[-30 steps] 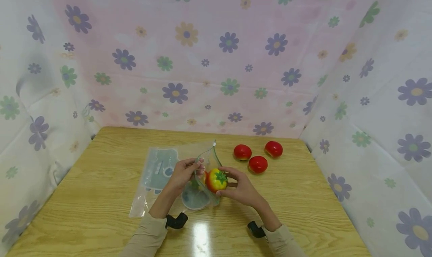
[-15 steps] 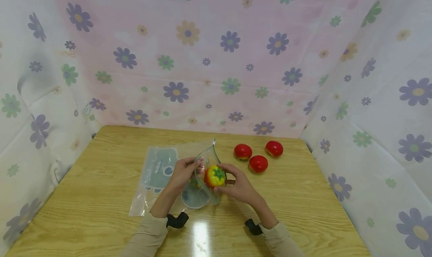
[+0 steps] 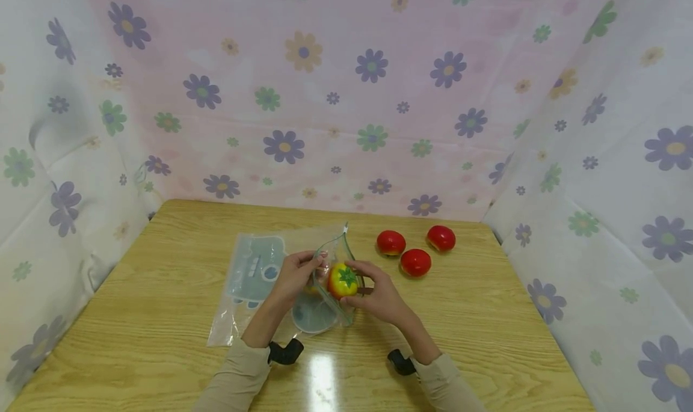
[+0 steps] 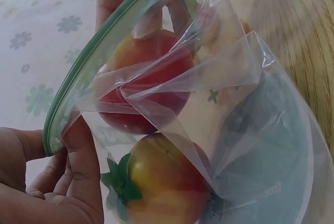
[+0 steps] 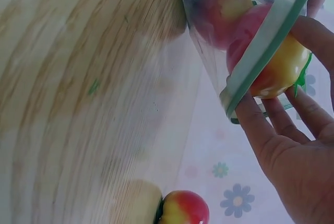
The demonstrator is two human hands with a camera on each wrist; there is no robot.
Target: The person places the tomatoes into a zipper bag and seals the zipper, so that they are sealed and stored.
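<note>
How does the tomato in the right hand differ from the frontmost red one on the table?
In the head view, the held tomato shows a yellow top and green leaves; the table tomato, smooth red. The right hand grips the held tomato at the zip bag; the table tomato rests untouched on wood. Both are rounded.

Bag point(image 4: 250, 130) close in both wrist views

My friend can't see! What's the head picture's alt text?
The right hand holds a yellow-red tomato at the open mouth of a clear bag, gripped by the left hand. Three red tomatoes sit to the right on a wooden table.
</note>
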